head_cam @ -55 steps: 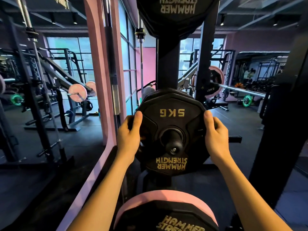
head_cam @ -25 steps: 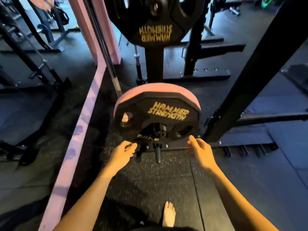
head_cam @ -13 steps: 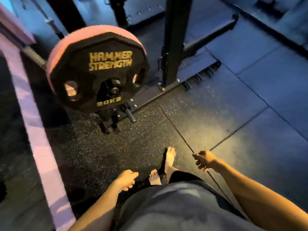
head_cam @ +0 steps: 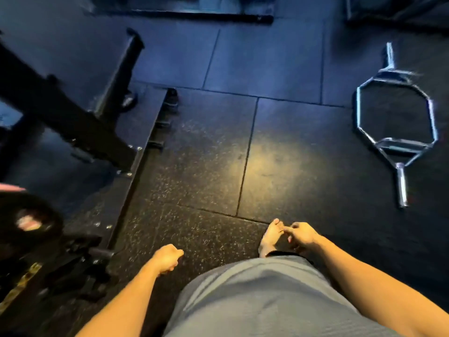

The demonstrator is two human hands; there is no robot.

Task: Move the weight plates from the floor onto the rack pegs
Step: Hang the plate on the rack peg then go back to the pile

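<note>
Weight plate, black round rubber with a pink rim and gold lettering (head_cam: 26,224), is sitting blurred at the frame's left edge, well to the left of the left hand (head_cam: 167,260), mounted low on the black steel rack (head_cam: 73,117). Both hands are hanging empty over the floor. Left hand is curling loosely into a relaxed fist, holding nothing. Right hand (head_cam: 300,235) is also holding nothing, fingers loosely bent with the index finger sticking out toward a bare foot (head_cam: 269,237) that is showing just left of it. Grey shorts (head_cam: 255,300) are filling the space between the two forearms. Black speckled rubber floor tiles (head_cam: 206,166) are lying under and ahead of both hands. Chrome hexagonal trap bar (head_cam: 398,117) is lying flat on the floor well ahead and to the right of the right hand. A long black bar (head_cam: 194,18) is lying far ahead of both hands, near the top edge. No loose plate is showing on the floor.
</note>
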